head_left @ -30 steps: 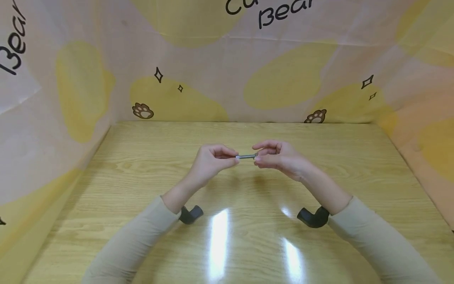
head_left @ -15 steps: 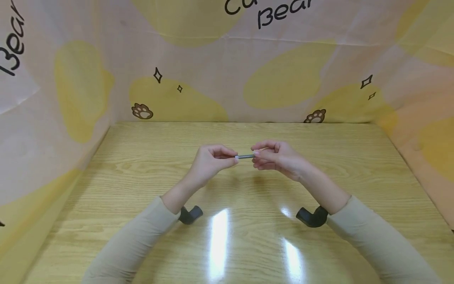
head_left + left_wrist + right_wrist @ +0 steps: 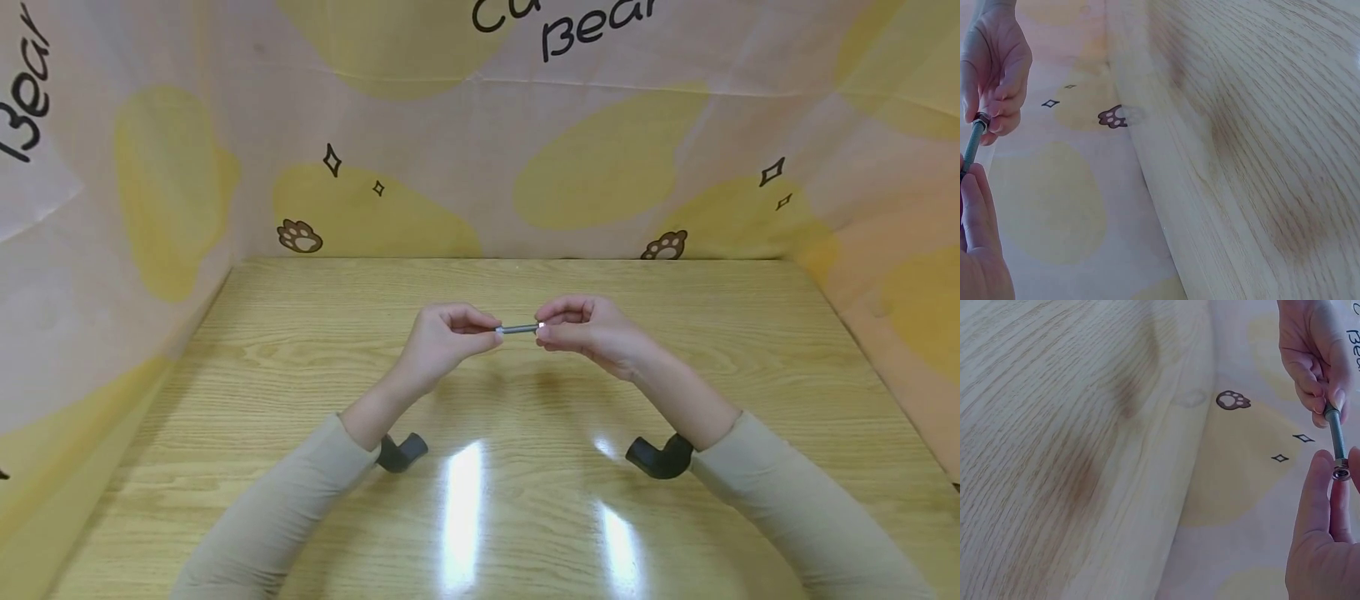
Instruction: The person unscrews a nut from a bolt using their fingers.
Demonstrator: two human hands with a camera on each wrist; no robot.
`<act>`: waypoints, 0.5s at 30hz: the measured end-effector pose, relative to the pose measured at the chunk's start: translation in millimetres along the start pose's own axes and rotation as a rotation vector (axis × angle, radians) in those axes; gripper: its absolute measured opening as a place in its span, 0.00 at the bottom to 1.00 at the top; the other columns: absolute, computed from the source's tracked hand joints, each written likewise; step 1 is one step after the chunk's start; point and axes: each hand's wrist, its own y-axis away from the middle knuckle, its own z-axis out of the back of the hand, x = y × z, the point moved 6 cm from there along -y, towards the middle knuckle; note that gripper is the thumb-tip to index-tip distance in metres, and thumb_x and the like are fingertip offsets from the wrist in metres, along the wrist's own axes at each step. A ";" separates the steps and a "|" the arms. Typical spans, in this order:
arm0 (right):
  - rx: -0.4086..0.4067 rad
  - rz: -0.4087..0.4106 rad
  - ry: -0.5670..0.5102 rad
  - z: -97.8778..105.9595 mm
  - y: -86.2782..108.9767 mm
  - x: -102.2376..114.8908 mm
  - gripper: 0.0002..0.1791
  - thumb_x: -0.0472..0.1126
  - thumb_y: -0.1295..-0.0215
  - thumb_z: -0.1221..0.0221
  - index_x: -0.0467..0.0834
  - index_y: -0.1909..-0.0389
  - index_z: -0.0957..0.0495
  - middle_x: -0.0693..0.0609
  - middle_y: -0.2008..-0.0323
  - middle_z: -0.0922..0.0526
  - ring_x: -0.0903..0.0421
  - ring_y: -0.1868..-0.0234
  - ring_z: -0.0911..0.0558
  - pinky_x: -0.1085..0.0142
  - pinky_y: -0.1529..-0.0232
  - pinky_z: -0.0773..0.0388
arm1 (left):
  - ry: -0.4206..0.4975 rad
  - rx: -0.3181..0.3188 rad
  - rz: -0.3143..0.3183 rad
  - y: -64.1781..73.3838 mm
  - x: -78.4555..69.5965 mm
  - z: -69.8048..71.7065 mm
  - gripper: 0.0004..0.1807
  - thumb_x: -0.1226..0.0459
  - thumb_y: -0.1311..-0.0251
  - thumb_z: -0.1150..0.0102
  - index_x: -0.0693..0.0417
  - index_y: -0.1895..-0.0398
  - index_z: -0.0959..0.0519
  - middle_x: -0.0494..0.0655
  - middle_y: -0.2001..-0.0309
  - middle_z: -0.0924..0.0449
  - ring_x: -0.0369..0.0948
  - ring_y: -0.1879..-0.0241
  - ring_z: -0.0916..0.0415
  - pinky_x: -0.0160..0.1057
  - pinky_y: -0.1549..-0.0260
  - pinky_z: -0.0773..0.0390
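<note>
A grey threaded bolt [image 3: 519, 329] is held roughly level above the table, between both hands. The left hand [image 3: 448, 342] pinches its left end, the head end, with thumb and fingers; the fingers mostly cover the head. At the other end a shiny metal nut [image 3: 1341, 470] sits on the bolt's tip. The right hand [image 3: 588, 333] has thumb and index finger on either side of this nut, its other fingers loosely bent. In the left wrist view the nut [image 3: 982, 119] shows by the right fingertips, with bare thread [image 3: 972, 145] between the hands.
A light wood-grain table [image 3: 360, 300] lies under the hands. Patterned cloth [image 3: 495, 167] stands along the back and both sides. Black curved pieces [image 3: 405, 452] stick out at both wrists, below the cuffs.
The right thumb moved up over the nut half a second ago and is now lower again, leaving the nut in sight. The left hand holds the bolt almost still.
</note>
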 end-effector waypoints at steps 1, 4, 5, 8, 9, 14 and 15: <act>0.002 0.002 0.001 0.1 0.1 0.1 0.11 0.24 0.42 0.44 0.42 0.63 0.23 0.51 0.70 0.19 0.58 0.66 0.18 0.63 0.54 0.21 | -0.001 0.002 -0.002 -0.1 -0.1 -0.1 0.09 0.74 0.49 0.36 0.70 0.64 0.20 0.56 0.62 0.18 0.42 0.65 0.19 0.39 0.61 0.19; 0.003 0.006 0.001 0.8 0.1 0.3 0.12 0.24 0.41 0.44 0.43 0.63 0.21 0.51 0.70 0.19 0.58 0.66 0.18 0.63 0.54 0.21 | -0.001 0.007 -0.005 -0.1 -0.6 -0.5 0.09 0.73 0.49 0.35 0.69 0.64 0.20 0.56 0.63 0.18 0.43 0.65 0.19 0.39 0.62 0.19; 0.004 0.006 -0.001 1.0 0.1 0.3 0.12 0.24 0.41 0.44 0.43 0.63 0.21 0.51 0.70 0.19 0.58 0.66 0.18 0.63 0.54 0.21 | -0.001 0.008 -0.005 -0.3 -0.6 -0.7 0.09 0.73 0.49 0.35 0.69 0.64 0.20 0.56 0.63 0.18 0.43 0.66 0.19 0.39 0.62 0.19; 0.004 0.008 -0.007 1.2 -0.3 0.3 0.13 0.24 0.42 0.45 0.44 0.64 0.20 0.51 0.70 0.19 0.58 0.66 0.18 0.63 0.54 0.21 | 0.004 0.010 -0.009 -0.6 -0.3 -0.7 0.09 0.73 0.49 0.35 0.69 0.64 0.20 0.55 0.63 0.18 0.43 0.66 0.19 0.39 0.62 0.19; 0.005 0.010 -0.008 1.4 -0.5 0.2 0.13 0.23 0.42 0.45 0.44 0.65 0.20 0.51 0.70 0.19 0.58 0.66 0.18 0.64 0.55 0.21 | 0.004 0.011 -0.010 -0.7 -0.1 -0.7 0.09 0.73 0.49 0.35 0.70 0.64 0.20 0.55 0.63 0.18 0.42 0.66 0.19 0.39 0.62 0.19; -0.001 0.021 -0.009 2.0 -1.2 -0.1 0.15 0.22 0.43 0.45 0.45 0.66 0.20 0.51 0.71 0.18 0.58 0.66 0.18 0.67 0.57 0.21 | 0.007 0.018 -0.018 -0.8 0.0 -0.8 0.09 0.73 0.48 0.35 0.70 0.63 0.20 0.56 0.63 0.18 0.42 0.66 0.19 0.39 0.62 0.19; -0.003 0.023 -0.011 2.2 -1.3 -0.2 0.15 0.22 0.43 0.45 0.45 0.66 0.20 0.51 0.71 0.18 0.58 0.66 0.18 0.67 0.57 0.21 | 0.009 0.020 -0.020 -0.8 -0.2 -0.8 0.09 0.74 0.48 0.36 0.70 0.63 0.20 0.56 0.62 0.18 0.42 0.66 0.19 0.39 0.62 0.19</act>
